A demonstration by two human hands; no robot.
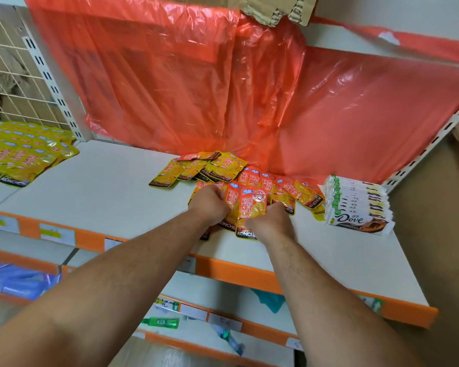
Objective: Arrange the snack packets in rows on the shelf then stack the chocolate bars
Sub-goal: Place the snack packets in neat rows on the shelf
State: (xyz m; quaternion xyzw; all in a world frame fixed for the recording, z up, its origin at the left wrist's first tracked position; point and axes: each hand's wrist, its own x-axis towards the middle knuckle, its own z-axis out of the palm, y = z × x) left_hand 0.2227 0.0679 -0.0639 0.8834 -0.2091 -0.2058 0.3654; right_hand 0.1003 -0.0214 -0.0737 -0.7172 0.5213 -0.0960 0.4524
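While both arms reach over the shelf (104,181), left hand (210,205) curls round the snack packets (252,207) | right hand (270,223) grips their other side | chocolate bars (355,205) lie fanned just beside the pile

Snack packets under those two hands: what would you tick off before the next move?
1. Grip on the held packets: the left hand and the right hand both curl round the bunch: ok.
2. Bunch squared up: its packets fan out at different angles: not ok.
3. Bare room on the shelf to the left for a row: ok.
4. The loose pile behind the hands sorted: it lies scattered and overlapping: not ok.
5. The chocolate bars out of the way: they lie apart to the right: ok.
6. Number of packets in the bunch: cannot tell.
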